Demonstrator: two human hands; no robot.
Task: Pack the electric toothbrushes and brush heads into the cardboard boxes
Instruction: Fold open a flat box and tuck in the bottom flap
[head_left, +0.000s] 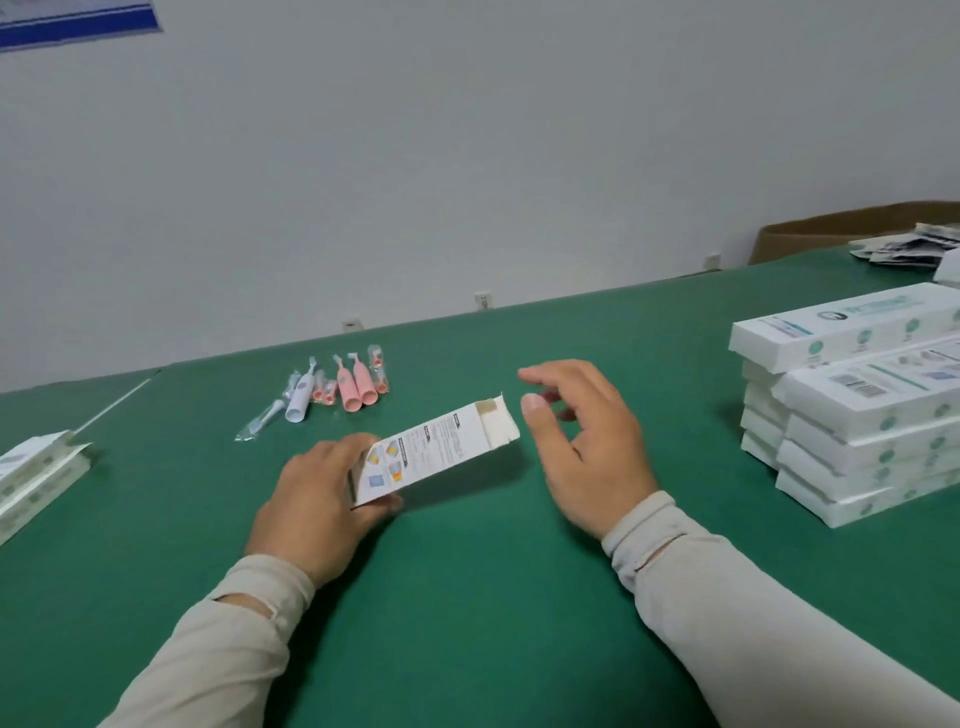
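Observation:
My left hand grips the near end of a long white printed cardboard box, held just above the green table. The box's far end is open, its flaps sticking out. My right hand hovers to the right of that open end, fingers loosely spread, holding nothing. Farther back lie two pink electric toothbrushes, a white toothbrush and several brush heads in clear wrappers.
Two stacks of closed white boxes stand at the right. Flat, unfolded boxes lie at the left edge. A pile of leaflets and a brown carton sit at the far right, by the wall.

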